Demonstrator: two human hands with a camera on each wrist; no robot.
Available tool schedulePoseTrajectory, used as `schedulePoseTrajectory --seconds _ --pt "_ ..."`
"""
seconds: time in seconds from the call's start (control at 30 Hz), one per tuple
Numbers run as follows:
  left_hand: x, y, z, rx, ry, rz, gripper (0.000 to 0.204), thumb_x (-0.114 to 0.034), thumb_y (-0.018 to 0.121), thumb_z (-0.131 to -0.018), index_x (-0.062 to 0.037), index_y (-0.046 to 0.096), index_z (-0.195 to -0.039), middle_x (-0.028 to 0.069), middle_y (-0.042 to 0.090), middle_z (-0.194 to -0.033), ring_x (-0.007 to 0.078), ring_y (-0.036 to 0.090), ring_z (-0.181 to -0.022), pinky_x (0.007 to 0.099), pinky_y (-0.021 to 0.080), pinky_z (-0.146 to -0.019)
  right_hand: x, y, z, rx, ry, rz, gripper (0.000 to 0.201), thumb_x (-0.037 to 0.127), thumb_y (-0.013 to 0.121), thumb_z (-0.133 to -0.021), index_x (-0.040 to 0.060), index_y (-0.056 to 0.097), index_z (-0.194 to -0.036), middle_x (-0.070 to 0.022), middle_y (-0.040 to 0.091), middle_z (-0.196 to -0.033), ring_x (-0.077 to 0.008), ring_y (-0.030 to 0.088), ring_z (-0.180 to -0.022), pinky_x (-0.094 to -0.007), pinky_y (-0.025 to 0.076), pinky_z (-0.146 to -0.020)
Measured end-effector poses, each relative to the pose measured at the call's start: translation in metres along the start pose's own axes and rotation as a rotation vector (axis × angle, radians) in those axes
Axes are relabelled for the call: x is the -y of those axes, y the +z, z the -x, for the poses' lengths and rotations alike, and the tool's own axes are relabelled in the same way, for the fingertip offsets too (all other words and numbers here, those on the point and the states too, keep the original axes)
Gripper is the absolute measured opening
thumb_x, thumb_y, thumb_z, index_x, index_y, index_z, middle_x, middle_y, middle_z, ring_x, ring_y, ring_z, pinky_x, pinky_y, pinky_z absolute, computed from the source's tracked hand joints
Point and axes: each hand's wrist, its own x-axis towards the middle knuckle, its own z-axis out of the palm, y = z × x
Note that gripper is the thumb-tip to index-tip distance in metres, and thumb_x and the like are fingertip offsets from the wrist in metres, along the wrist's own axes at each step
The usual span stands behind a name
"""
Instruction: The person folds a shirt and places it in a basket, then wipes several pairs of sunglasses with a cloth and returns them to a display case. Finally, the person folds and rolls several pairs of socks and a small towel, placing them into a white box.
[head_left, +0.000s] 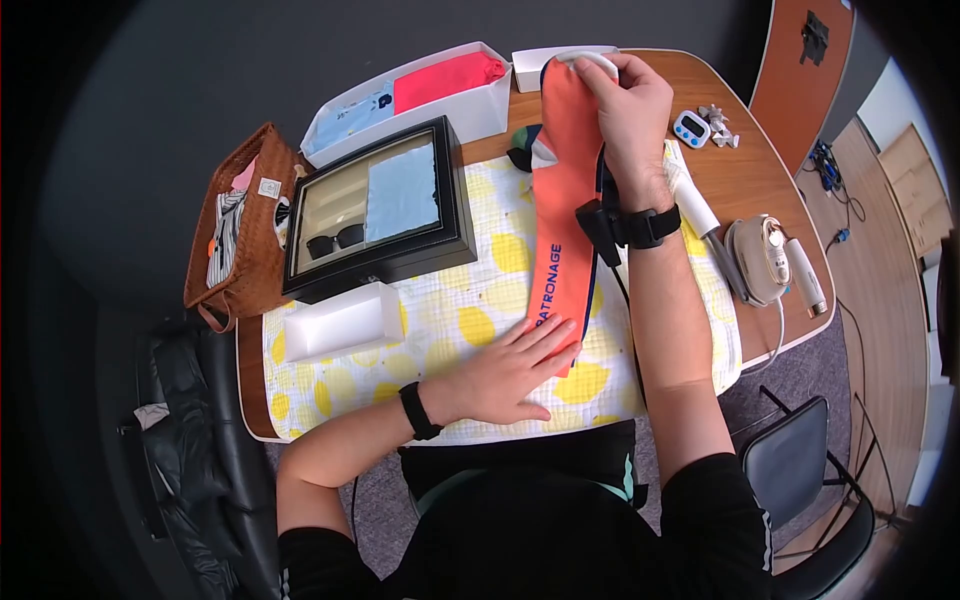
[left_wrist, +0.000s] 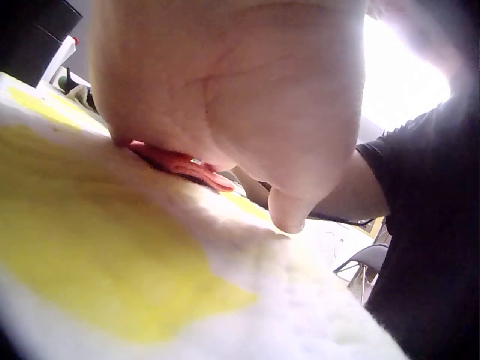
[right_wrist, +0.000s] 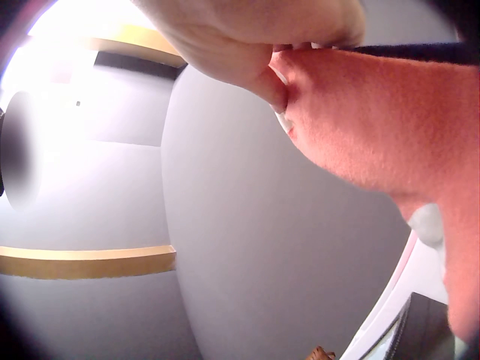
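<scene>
Spanning mid-frame, the counter (head_left: 765,172) carries a yellow-patterned cloth (head_left: 440,362); a black case (head_left: 462,205) sits left of centre. Right of centre runs an orange sock (head_left: 565,205), upper end pinched by the right hand's (head_left: 638,112) fingers, lower end under the left hand's (head_left: 497,378) straight, slightly parted fingers.

The person wears a black shirt (head_left: 540,545) with short sleeves, pale stripes (head_left: 767,540) marking their outer edges. Beyond the shirt's sleeves, a plain black band (head_left: 420,411) circles the left wrist and a black strap (head_left: 650,228) the right, bearing a dark, blocky device (head_left: 598,230). At the shirt's front, black fabric (head_left: 520,449) shows mint-green edging (head_left: 628,476)
</scene>
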Motion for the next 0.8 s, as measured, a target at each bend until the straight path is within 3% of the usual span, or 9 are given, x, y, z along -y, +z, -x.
schedulePoseTrajectory --seconds 0.17,0.23,0.33,0.53,0.63,0.8 --pt "0.015 0.003 -0.002 -0.102 0.007 0.160 0.076 -0.037 0.071 -0.091 0.0006 0.041 -0.150 0.0232 0.033 -0.159 0.0370 0.031 -0.150 0.0487 0.027 -0.122 -0.001 -0.001 -0.001 0.005 -0.007 0.030 0.021 0.012 0.079 -0.085 -0.0050 0.072 -0.096 -0.0040 0.070 -0.082 -0.0082 0.062 -0.074 -0.0241 0.051 -0.068" --pt "0.017 0.002 -0.006 -0.217 -0.039 0.211 0.060 -0.026 0.072 -0.090 0.0002 0.052 -0.141 0.0223 0.044 -0.151 0.0376 0.042 -0.142 0.0472 0.035 -0.117 -0.002 -0.001 -0.001 0.004 -0.006 0.035 0.022 0.012 0.079 -0.085 -0.0052 0.072 -0.096 -0.0040 0.070 -0.082 -0.0082 0.062 -0.074 -0.0240 0.051 -0.067" --pt "0.017 -0.004 -0.012 -0.321 -0.093 0.169 0.047 -0.017 0.072 -0.088 -0.0013 0.059 -0.131 0.0198 0.051 -0.143 0.0375 0.049 -0.134 0.0467 0.040 -0.112 0.000 -0.001 -0.001 0.007 0.007 -0.007 0.022 0.012 0.079 -0.085 -0.0053 0.072 -0.096 -0.0041 0.070 -0.082 -0.0083 0.062 -0.073 -0.0239 0.051 -0.067" --pt "0.024 -0.018 -0.026 -0.462 -0.229 0.287 0.038 -0.009 0.068 -0.089 -0.0012 0.061 -0.125 0.0170 0.056 -0.138 0.0367 0.056 -0.127 0.0439 0.046 -0.107 0.006 -0.003 0.000 0.023 0.029 0.002 0.018 0.011 0.078 -0.088 -0.0024 0.072 -0.099 -0.0009 0.071 -0.086 -0.0058 0.061 -0.076 -0.0204 0.048 -0.069" --pt "0.030 -0.032 -0.032 -0.542 -0.238 0.350 0.037 -0.004 0.066 -0.087 -0.0003 0.062 -0.124 0.0174 0.058 -0.135 0.0360 0.058 -0.125 0.0418 0.047 -0.105 0.011 -0.002 0.002 0.039 0.018 -0.056 0.019 0.009 0.079 -0.084 -0.0047 0.072 -0.096 -0.0053 0.071 -0.083 -0.0080 0.064 -0.075 -0.0229 0.051 -0.066" --pt "0.035 -0.058 -0.042 -0.737 -0.219 0.365 0.025 -0.004 0.068 -0.088 -0.0001 0.067 -0.113 0.0183 0.064 -0.126 0.0360 0.063 -0.116 0.0396 0.050 -0.099 0.028 0.001 0.008 0.086 0.007 -0.084 0.019 0.009 0.079 -0.086 -0.0036 0.072 -0.098 -0.0035 0.071 -0.086 -0.0067 0.064 -0.076 -0.0207 0.050 -0.068"
